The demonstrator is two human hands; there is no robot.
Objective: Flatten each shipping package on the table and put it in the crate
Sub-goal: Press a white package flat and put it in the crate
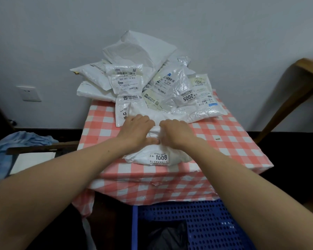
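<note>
A white shipping package (pixel 158 156) with a label reading 1008 lies near the front edge of the red-and-white checked table (pixel 229 139). My left hand (pixel 136 129) and my right hand (pixel 175 131) sit side by side on its far part, palms down, fingers curled into the bunched plastic. Behind them a heap of several white labelled packages (pixel 143 76) fills the back of the table against the wall. A blue perforated crate (pixel 202 221) stands on the floor below the table's front edge, with a dark bag inside it.
A wooden chair or frame (pixel 296 91) leans at the right. At the left lie blue cloth (pixel 20 141) and a white sheet on a low dark surface. A small brown scrap (pixel 218 138) lies on the tablecloth at the right.
</note>
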